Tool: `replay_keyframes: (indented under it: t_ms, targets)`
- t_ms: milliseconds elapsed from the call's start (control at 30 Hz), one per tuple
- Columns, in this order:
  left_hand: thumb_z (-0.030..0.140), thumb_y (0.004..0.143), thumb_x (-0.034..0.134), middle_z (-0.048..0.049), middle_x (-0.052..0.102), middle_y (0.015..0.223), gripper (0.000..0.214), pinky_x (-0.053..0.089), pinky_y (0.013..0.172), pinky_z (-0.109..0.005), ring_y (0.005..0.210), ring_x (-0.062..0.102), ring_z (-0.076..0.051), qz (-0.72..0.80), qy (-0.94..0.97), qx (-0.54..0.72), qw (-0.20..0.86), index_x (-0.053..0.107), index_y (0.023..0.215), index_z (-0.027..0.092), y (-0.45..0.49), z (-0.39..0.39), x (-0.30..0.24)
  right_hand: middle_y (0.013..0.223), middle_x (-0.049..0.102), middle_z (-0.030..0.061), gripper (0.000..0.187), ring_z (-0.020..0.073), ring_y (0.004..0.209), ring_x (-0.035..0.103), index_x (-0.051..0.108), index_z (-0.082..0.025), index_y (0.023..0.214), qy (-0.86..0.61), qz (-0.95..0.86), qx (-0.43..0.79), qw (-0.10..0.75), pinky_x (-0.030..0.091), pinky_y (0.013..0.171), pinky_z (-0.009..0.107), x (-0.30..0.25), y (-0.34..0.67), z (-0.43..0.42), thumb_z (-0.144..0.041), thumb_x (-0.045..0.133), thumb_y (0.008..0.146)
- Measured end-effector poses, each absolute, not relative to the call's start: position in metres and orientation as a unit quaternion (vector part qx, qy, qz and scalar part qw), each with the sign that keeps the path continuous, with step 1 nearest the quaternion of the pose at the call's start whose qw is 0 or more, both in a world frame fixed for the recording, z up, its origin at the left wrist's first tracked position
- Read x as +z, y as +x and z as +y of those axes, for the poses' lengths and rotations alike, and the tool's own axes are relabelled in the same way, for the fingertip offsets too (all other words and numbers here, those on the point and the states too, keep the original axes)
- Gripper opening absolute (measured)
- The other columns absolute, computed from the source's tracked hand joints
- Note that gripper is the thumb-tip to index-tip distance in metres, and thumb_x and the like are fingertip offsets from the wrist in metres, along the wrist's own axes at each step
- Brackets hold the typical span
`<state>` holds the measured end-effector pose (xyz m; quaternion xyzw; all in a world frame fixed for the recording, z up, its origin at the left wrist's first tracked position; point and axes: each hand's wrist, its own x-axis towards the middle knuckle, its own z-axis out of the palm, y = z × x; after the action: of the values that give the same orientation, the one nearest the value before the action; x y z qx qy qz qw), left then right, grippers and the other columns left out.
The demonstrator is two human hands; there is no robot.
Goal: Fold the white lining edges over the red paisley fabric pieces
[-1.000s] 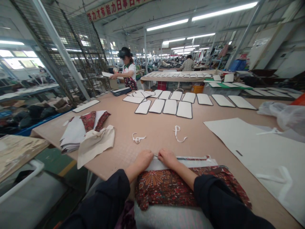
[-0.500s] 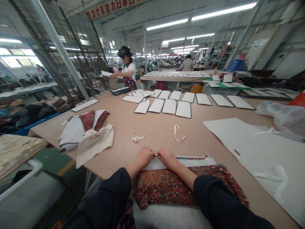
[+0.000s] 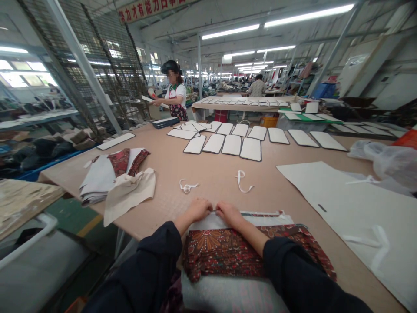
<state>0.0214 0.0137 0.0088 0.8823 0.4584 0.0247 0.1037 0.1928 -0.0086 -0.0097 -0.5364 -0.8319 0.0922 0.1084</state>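
Close together at the table's near side, my left hand (image 3: 200, 209) and my right hand (image 3: 229, 214) pinch the far edge of a white fabric piece (image 3: 273, 220). A narrow strip with dark and red patterned parts runs along that edge. Fingertips of both hands are curled down, hiding the exact spot they grip. Beneath my forearms lies a thick stack of red-brown patterned fabric (image 3: 224, 254), with many folded layers showing at its front. A greyish sheet (image 3: 228, 293) sticks out under the stack. Beyond my hands lie two loose white strips, a left strip (image 3: 187, 188) and a right strip (image 3: 241, 182).
At the left are folded white and patterned pieces (image 3: 97, 176) with a beige cloth (image 3: 130, 191) over them. Several white, dark-edged panels (image 3: 231, 144) lie farther back. A large white sheet (image 3: 332, 195) and clear plastic (image 3: 387, 161) occupy the right. A co-worker (image 3: 176, 93) stands across the table (image 3: 208, 174).
My hands remain at the fabric edge, nearly unmoved, with the left wrist slightly raised. The co-worker across the table has shifted the white panel in their hands.
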Motion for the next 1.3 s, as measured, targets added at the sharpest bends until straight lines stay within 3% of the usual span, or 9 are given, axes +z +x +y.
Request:
replay_keyframes:
  t_ms: [167, 433, 667, 767, 900, 1133, 1300]
  targets:
    - [0.021, 0.080, 0.052, -0.0016, 0.065, 0.092, 0.018, 0.035, 0.082, -0.031, 0.092, 0.055, -0.018, 0.426, 0.900, 0.038, 0.087, 0.067, 0.088, 0.024, 0.019, 0.011, 0.007, 0.093, 0.058, 0.0054, 0.012, 0.0170, 0.091, 0.051, 0.059, -0.018, 0.089, -0.514, -0.852, 0.059, 0.078, 0.037, 0.078, 0.025, -0.006, 0.192, -0.012, -0.022, 0.048, 0.086]
    - [0.027, 0.086, 0.047, -0.0046, 0.060, 0.084, 0.019, 0.030, 0.079, -0.033, 0.084, 0.050, -0.017, 0.358, 0.932, 0.049, -0.038, 0.064, 0.080, 0.020, 0.014, -0.001, 0.004, 0.091, 0.057, 0.0067, 0.018, 0.0177, 0.088, 0.049, 0.059, -0.017, 0.091, -0.385, -0.923, -0.015, 0.021, 0.037, 0.076, 0.027, 0.011, 0.236, -0.032, -0.018, 0.041, 0.090]
    - [0.027, 0.086, 0.047, -0.0047, 0.060, 0.085, 0.017, 0.028, 0.080, -0.034, 0.086, 0.048, -0.018, 0.370, 0.926, 0.068, -0.029, 0.063, 0.082, 0.022, 0.007, -0.003, 0.004, 0.089, 0.059, 0.0077, 0.021, 0.0186, 0.086, 0.051, 0.062, -0.018, 0.086, -0.455, -0.890, 0.016, -0.021, 0.036, 0.074, 0.026, 0.026, 0.303, -0.051, -0.013, 0.042, 0.086]
    - [0.025, 0.083, 0.053, -0.0036, 0.061, 0.085, 0.011, 0.028, 0.079, -0.034, 0.087, 0.049, -0.018, 0.393, 0.917, 0.070, -0.015, 0.064, 0.082, 0.022, 0.003, -0.001, 0.004, 0.089, 0.060, 0.0096, 0.024, 0.0183, 0.083, 0.054, 0.063, -0.016, 0.084, -0.513, -0.856, 0.041, -0.045, 0.037, 0.070, 0.025, 0.028, 0.283, -0.042, -0.008, 0.041, 0.084]
    - [0.025, 0.083, 0.053, -0.0034, 0.061, 0.081, 0.013, 0.029, 0.077, -0.034, 0.084, 0.049, -0.018, 0.392, 0.917, 0.067, -0.043, 0.063, 0.079, 0.020, 0.000, -0.002, 0.001, 0.097, 0.060, 0.0074, 0.025, 0.0161, 0.089, 0.055, 0.061, -0.017, 0.098, -0.498, -0.860, 0.105, 0.011, 0.038, 0.076, 0.024, 0.020, 0.215, -0.025, -0.011, 0.040, 0.086]
    - [0.022, 0.085, 0.049, -0.0034, 0.058, 0.081, 0.013, 0.028, 0.084, -0.036, 0.084, 0.046, -0.018, 0.363, 0.919, 0.098, -0.115, 0.059, 0.078, 0.017, -0.005, -0.026, -0.005, 0.090, 0.058, 0.0101, 0.022, 0.0213, 0.091, 0.049, 0.061, -0.014, 0.090, -0.410, -0.911, 0.006, 0.033, 0.038, 0.079, 0.030, 0.009, 0.179, -0.039, -0.014, 0.040, 0.088]
    - [0.021, 0.087, 0.046, -0.0046, 0.058, 0.089, 0.013, 0.028, 0.084, -0.037, 0.088, 0.046, -0.019, 0.371, 0.917, 0.105, -0.100, 0.058, 0.085, 0.018, -0.025, -0.039, -0.004, 0.088, 0.059, 0.0103, 0.023, 0.0204, 0.088, 0.052, 0.063, -0.014, 0.088, -0.441, -0.897, 0.036, 0.009, 0.038, 0.076, 0.028, 0.014, 0.180, -0.032, -0.010, 0.041, 0.085]
